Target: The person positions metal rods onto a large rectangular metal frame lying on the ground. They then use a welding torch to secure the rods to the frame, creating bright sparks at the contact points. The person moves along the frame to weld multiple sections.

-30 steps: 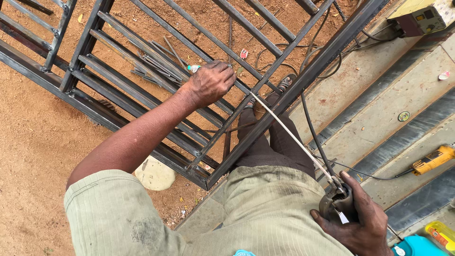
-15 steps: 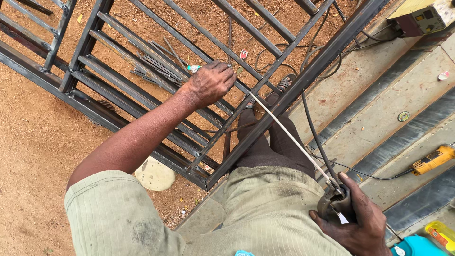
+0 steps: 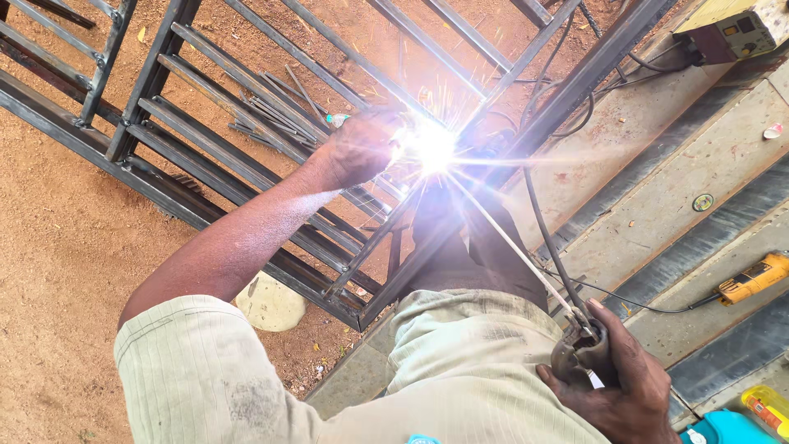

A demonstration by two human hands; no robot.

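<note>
A dark steel gate frame (image 3: 246, 177) of bars lies flat on red earth. My left hand (image 3: 359, 148) rests on its bars in the middle of the view, fingers curled over a bar. My right hand (image 3: 618, 385), low at the right, grips a black electrode holder (image 3: 582, 355). A thin welding rod (image 3: 509, 238) runs from the holder up to the frame. At its tip a white arc (image 3: 431, 146) glares with sparks, right beside my left hand.
A black cable (image 3: 549, 247) trails from the holder toward a welding machine (image 3: 730, 33) at the top right. A yellow power tool (image 3: 754, 279) lies on concrete steps at right. Loose rods (image 3: 271, 111) lie under the frame. A pale stone (image 3: 269, 302) sits below it.
The rod tip has struck an arc on the frame, and bright light and sparks now flare beside my left hand. Both hands stay where they were.
</note>
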